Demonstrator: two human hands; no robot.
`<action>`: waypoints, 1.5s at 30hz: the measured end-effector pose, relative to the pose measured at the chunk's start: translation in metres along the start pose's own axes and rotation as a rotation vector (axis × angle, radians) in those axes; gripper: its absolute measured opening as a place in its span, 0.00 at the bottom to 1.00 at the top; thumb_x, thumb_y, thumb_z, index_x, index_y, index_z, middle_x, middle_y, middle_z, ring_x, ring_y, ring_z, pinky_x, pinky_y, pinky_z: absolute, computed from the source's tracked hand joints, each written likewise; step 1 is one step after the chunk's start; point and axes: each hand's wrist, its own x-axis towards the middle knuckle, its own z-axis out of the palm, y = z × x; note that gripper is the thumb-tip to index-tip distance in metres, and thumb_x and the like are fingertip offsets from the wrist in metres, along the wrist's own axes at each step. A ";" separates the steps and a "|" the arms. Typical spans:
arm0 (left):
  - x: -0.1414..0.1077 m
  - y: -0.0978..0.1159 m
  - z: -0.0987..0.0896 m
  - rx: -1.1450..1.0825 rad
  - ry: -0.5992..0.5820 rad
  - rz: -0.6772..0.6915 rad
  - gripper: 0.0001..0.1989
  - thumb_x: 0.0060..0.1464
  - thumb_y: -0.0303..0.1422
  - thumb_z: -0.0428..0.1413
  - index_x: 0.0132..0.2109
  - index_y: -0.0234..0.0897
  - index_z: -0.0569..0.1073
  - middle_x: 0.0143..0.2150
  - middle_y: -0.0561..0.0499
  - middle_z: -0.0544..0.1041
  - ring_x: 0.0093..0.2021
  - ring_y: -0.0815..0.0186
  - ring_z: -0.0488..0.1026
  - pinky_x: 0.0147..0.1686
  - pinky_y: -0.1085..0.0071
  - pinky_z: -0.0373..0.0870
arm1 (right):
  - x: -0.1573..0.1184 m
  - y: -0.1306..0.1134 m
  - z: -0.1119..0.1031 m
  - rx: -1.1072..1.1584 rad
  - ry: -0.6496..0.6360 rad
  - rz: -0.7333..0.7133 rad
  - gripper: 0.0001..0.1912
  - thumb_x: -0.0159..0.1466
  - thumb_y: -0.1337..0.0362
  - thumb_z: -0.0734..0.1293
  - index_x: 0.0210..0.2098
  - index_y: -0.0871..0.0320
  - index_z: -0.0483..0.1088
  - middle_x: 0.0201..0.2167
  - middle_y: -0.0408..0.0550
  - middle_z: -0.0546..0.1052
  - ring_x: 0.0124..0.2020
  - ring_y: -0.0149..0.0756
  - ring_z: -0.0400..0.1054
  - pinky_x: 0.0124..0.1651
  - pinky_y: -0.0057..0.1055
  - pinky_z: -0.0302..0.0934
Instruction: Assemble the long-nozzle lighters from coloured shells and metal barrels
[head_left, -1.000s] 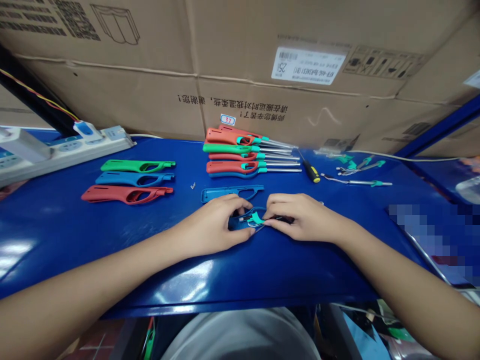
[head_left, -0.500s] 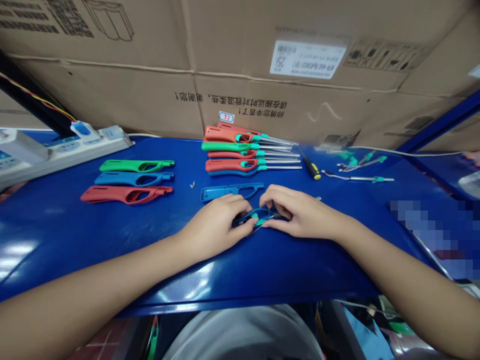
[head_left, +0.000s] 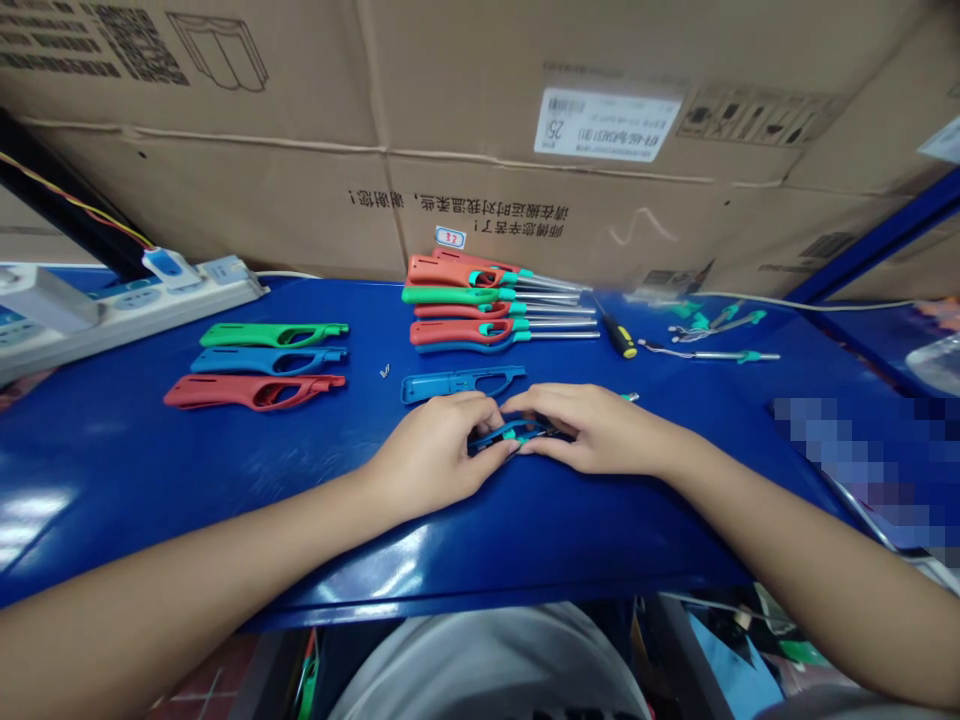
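Between my two hands lies a blue lighter shell (head_left: pixel 491 437) with a teal part (head_left: pixel 517 432) inside it. My left hand (head_left: pixel 439 450) is closed on the shell's left end, thumb and fingers around it. From the right, my right hand (head_left: pixel 592 430) has its fingers curled on the shell's other end; a metal tip (head_left: pixel 631 397) shows beyond that hand. Just behind them is a second blue half shell (head_left: pixel 450 385). Small screws (head_left: pixel 385 371) rest to its left.
Green, blue and red shells (head_left: pixel 255 390) lie at the left, near a power strip (head_left: pixel 135 300). Several lighters (head_left: pixel 465 330) are stacked at the back, beside a screwdriver (head_left: pixel 619 337). Wired metal tubes (head_left: pixel 720 356) lie right. A cardboard box (head_left: pixel 285 200) stands behind.
My right hand's fingers have come down slightly and moved left over the blue shell. The teal part sits lower inside the shell. The camera view has shifted a little.
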 end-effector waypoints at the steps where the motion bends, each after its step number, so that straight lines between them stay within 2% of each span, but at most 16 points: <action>1: 0.000 0.000 0.000 0.005 0.001 -0.001 0.09 0.60 0.34 0.60 0.33 0.37 0.71 0.33 0.52 0.75 0.33 0.65 0.72 0.33 0.70 0.63 | 0.000 0.000 0.000 0.002 0.000 -0.002 0.19 0.70 0.60 0.67 0.58 0.58 0.69 0.50 0.54 0.78 0.44 0.38 0.74 0.46 0.32 0.67; 6: 0.001 -0.001 -0.002 0.070 -0.004 0.005 0.08 0.61 0.37 0.60 0.37 0.37 0.76 0.35 0.51 0.78 0.37 0.62 0.74 0.37 0.68 0.67 | 0.001 0.001 -0.003 0.025 0.002 -0.020 0.15 0.70 0.60 0.67 0.54 0.58 0.72 0.47 0.52 0.79 0.44 0.37 0.74 0.45 0.32 0.66; 10: 0.001 -0.002 -0.003 0.076 -0.011 0.026 0.10 0.63 0.40 0.59 0.43 0.38 0.79 0.40 0.49 0.80 0.42 0.59 0.76 0.41 0.65 0.70 | -0.001 0.004 -0.007 -0.001 0.003 0.000 0.14 0.70 0.62 0.67 0.54 0.59 0.72 0.45 0.52 0.79 0.39 0.35 0.73 0.42 0.30 0.65; 14: 0.000 -0.004 -0.005 0.036 0.008 0.050 0.09 0.66 0.34 0.55 0.47 0.39 0.79 0.44 0.49 0.81 0.45 0.60 0.77 0.47 0.64 0.71 | -0.003 0.008 -0.009 -0.041 0.021 0.030 0.15 0.69 0.61 0.67 0.54 0.59 0.72 0.43 0.52 0.79 0.37 0.35 0.72 0.38 0.30 0.64; 22: 0.001 -0.003 -0.006 0.103 0.003 0.075 0.08 0.66 0.30 0.52 0.45 0.36 0.77 0.41 0.47 0.80 0.43 0.59 0.76 0.45 0.63 0.72 | -0.004 0.007 -0.007 -0.041 0.022 0.053 0.15 0.70 0.60 0.67 0.54 0.56 0.72 0.42 0.50 0.78 0.36 0.34 0.71 0.37 0.29 0.64; 27: 0.001 -0.004 -0.010 0.217 -0.014 0.087 0.12 0.69 0.34 0.50 0.49 0.36 0.77 0.45 0.45 0.79 0.46 0.57 0.76 0.48 0.60 0.73 | -0.004 0.009 -0.007 -0.060 0.033 0.058 0.18 0.70 0.60 0.67 0.57 0.58 0.71 0.45 0.52 0.78 0.36 0.34 0.72 0.37 0.29 0.64; 32: -0.001 -0.002 -0.011 0.345 -0.061 0.109 0.15 0.70 0.35 0.47 0.53 0.36 0.76 0.45 0.43 0.76 0.46 0.55 0.74 0.46 0.58 0.73 | -0.005 0.007 -0.011 -0.108 0.023 0.066 0.23 0.70 0.57 0.67 0.61 0.59 0.68 0.44 0.53 0.79 0.35 0.34 0.72 0.36 0.29 0.64; 35: -0.001 -0.002 -0.008 0.300 -0.065 0.113 0.15 0.70 0.34 0.47 0.53 0.35 0.76 0.45 0.44 0.76 0.46 0.56 0.74 0.47 0.59 0.73 | -0.005 0.004 -0.012 -0.133 0.021 0.074 0.19 0.70 0.56 0.66 0.57 0.58 0.72 0.45 0.52 0.80 0.38 0.35 0.74 0.39 0.30 0.64; 40: 0.000 -0.005 -0.002 0.170 -0.041 0.107 0.13 0.70 0.32 0.48 0.50 0.36 0.76 0.45 0.45 0.76 0.46 0.59 0.74 0.48 0.63 0.72 | -0.001 0.003 -0.004 -0.128 0.089 0.120 0.10 0.70 0.58 0.66 0.44 0.57 0.74 0.41 0.47 0.81 0.39 0.36 0.75 0.40 0.30 0.61; 45: -0.001 -0.003 -0.006 0.255 -0.036 0.140 0.14 0.69 0.32 0.48 0.50 0.36 0.77 0.42 0.45 0.76 0.43 0.58 0.73 0.45 0.62 0.72 | 0.002 0.002 -0.002 -0.101 0.126 0.123 0.09 0.69 0.57 0.68 0.42 0.56 0.75 0.39 0.46 0.80 0.40 0.36 0.73 0.42 0.31 0.62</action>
